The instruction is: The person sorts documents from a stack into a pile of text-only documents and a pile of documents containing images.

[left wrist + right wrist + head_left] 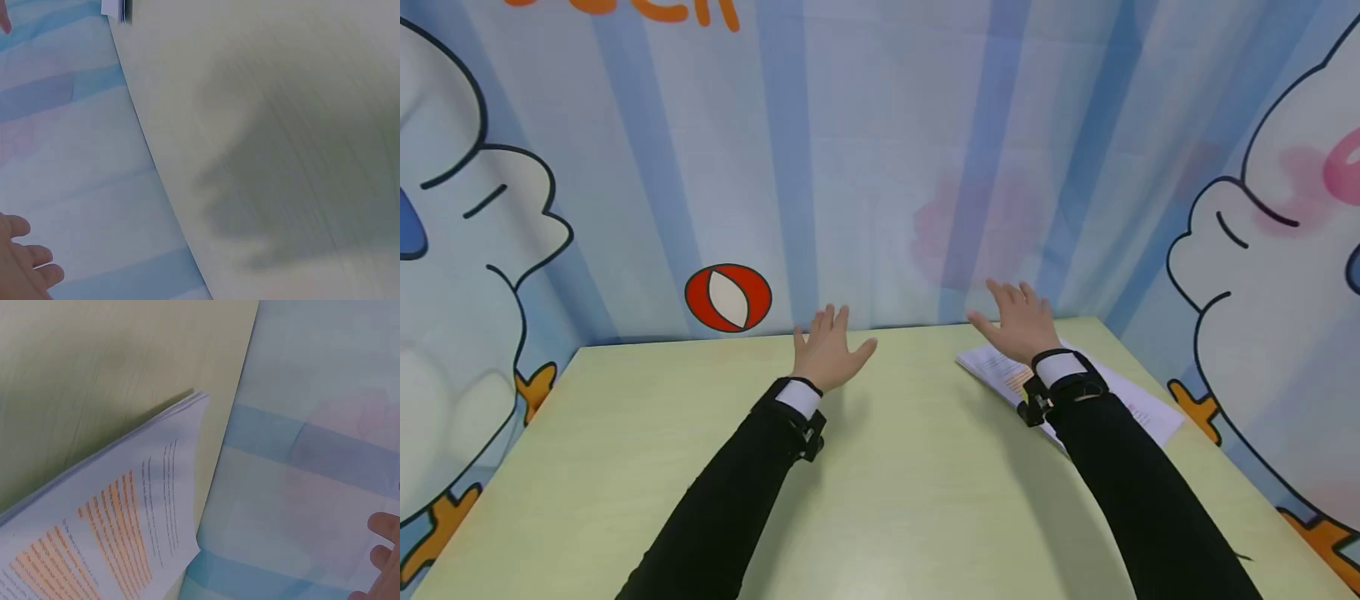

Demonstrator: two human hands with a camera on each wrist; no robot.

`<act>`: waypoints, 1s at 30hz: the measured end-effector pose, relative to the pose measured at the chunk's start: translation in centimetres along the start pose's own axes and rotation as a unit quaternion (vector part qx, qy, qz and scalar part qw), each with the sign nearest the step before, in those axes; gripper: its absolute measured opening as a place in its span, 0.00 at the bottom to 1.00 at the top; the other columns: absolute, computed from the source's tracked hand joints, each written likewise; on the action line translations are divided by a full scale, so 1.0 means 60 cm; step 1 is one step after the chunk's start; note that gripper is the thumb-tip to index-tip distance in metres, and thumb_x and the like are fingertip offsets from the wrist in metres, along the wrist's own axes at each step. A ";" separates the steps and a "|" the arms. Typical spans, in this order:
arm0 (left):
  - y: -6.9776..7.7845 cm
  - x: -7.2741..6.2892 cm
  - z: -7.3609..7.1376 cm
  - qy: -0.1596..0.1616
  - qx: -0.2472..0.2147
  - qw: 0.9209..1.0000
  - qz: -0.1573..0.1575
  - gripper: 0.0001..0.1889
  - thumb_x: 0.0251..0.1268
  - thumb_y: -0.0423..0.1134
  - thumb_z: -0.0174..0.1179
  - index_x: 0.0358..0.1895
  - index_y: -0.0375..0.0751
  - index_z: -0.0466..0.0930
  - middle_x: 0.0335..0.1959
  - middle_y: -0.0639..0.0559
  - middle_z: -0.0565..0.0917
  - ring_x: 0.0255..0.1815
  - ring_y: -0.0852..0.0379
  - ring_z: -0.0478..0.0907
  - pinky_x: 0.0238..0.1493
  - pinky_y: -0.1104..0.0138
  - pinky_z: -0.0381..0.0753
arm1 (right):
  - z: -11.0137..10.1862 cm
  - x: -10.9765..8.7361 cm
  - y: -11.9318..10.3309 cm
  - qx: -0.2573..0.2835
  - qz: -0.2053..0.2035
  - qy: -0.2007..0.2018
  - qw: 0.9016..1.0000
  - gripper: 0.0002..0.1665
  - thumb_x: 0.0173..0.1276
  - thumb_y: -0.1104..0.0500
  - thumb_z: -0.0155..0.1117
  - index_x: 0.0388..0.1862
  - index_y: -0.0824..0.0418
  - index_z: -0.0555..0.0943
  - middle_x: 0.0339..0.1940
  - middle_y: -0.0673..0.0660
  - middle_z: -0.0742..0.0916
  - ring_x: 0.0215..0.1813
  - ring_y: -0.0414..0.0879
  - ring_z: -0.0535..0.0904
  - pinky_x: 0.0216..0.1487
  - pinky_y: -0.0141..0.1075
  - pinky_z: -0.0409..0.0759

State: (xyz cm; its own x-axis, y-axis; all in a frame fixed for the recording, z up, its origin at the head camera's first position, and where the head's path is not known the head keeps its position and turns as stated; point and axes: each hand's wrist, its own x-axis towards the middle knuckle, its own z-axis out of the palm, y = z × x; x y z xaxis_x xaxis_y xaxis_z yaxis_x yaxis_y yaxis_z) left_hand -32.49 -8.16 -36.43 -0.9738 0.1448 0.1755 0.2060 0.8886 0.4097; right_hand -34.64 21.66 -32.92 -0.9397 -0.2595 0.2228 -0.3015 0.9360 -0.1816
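Note:
Both hands are raised above the pale table with their fingers spread. My left hand (827, 354) holds nothing and hovers near the table's back edge; part of it shows in the left wrist view's lower corner. Over the far right of the table, my right hand (1021, 323) is also bare of any object, just above the back corner of a stack of printed papers (1138, 408). In the right wrist view the papers (144, 506) carry dark text and orange-highlighted lines, and a few fingertips show at the right edge. The right forearm hides part of the stack.
The pale table (647, 450) meets a blue-and-white striped curtain (872, 167) along its back edge. Printed cartoon figures flank it left and right, and a red-and-white ball (727, 298) is printed on the cloth. Each wrist wears a black strapped device.

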 end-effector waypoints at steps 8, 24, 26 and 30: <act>0.066 -0.015 0.038 0.015 -0.048 0.997 0.055 0.36 0.64 0.55 0.49 0.68 0.35 0.56 0.67 0.40 0.61 0.67 0.46 0.56 0.64 0.52 0.52 | -0.028 -0.044 0.067 0.025 0.053 -0.009 0.998 0.41 0.70 0.38 0.39 0.66 0.70 0.60 0.62 0.75 0.65 0.66 0.69 0.52 0.62 0.60 0.48; 0.196 -0.074 0.169 -0.052 -0.118 0.985 0.118 0.30 0.64 0.48 0.50 0.67 0.38 0.60 0.64 0.47 0.66 0.64 0.52 0.63 0.59 0.61 0.64 | 0.015 -0.163 0.244 0.035 0.207 -0.041 0.977 0.34 0.64 0.58 0.49 0.56 0.87 0.61 0.52 0.83 0.68 0.50 0.75 0.66 0.46 0.60 0.68; 0.216 -0.080 0.189 -0.061 -0.096 0.984 0.138 0.30 0.63 0.48 0.50 0.67 0.39 0.60 0.64 0.49 0.66 0.64 0.55 0.63 0.59 0.64 0.64 | 0.022 -0.169 0.254 0.024 0.219 -0.048 0.974 0.34 0.63 0.58 0.50 0.56 0.86 0.61 0.51 0.83 0.69 0.49 0.74 0.67 0.45 0.60 0.68; 0.255 -0.095 0.227 -0.074 -0.034 0.981 0.176 0.31 0.62 0.50 0.50 0.68 0.45 0.59 0.65 0.54 0.65 0.65 0.60 0.61 0.59 0.64 0.64 | 0.031 -0.178 0.267 0.002 0.236 -0.065 0.970 0.31 0.61 0.57 0.54 0.49 0.85 0.65 0.43 0.81 0.72 0.42 0.71 0.70 0.39 0.56 0.71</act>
State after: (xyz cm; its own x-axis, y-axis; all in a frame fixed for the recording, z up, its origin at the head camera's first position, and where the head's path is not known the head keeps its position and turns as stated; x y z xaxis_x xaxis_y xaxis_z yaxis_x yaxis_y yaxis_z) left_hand -25.13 10.53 -43.35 -0.8430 0.5042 0.1874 0.5339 0.7419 0.4056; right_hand -29.71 38.97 -39.99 -0.9856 0.1688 -0.0083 0.1659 0.9571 -0.2376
